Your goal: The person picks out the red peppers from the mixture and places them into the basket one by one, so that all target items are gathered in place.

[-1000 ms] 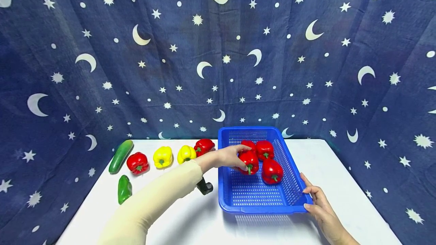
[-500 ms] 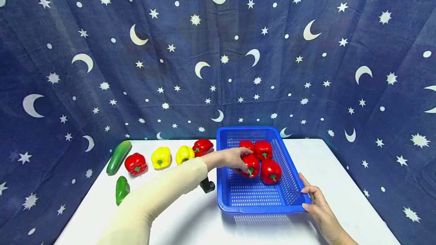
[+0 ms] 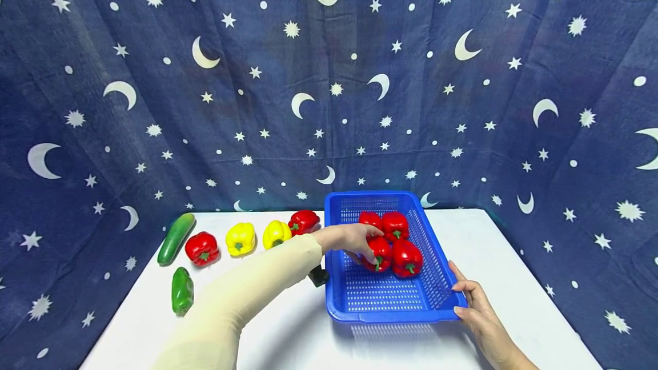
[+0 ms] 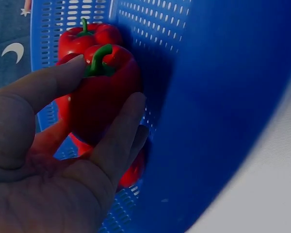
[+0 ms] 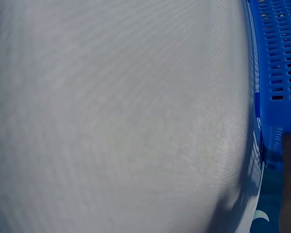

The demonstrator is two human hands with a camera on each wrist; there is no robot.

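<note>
My left hand [image 3: 354, 240] reaches into a blue perforated plastic basket [image 3: 336, 296], thumb and fingers around a red bell pepper [image 3: 381, 254]. In the left wrist view the thumb lies by the green stem of this bell pepper [image 4: 104, 97], with fingertips along its other side. Several red bell peppers sit in the basket, one close on the right [image 3: 407, 258] and two farther back. At the basket's near right corner, my right hand [image 3: 483, 318] grips the rim, thumb in front and fingers along the outer side. The right wrist view catches only one finger [image 5: 290, 165] against the basket wall.
On the white table [image 3: 288, 341] to the left lie a cucumber [image 3: 176, 238], a green pepper [image 3: 182, 291], a red bell pepper [image 3: 202, 249], two yellow ones [image 3: 240, 238] and another red one [image 3: 304, 221] near the basket. A dark star-patterned curtain [image 3: 257, 73] stands behind.
The left hand has moved the red bell pepper slightly right and toward the near side within the basket, close against its neighbour. The right hand stays at the corner. The head view has shifted slightly.
</note>
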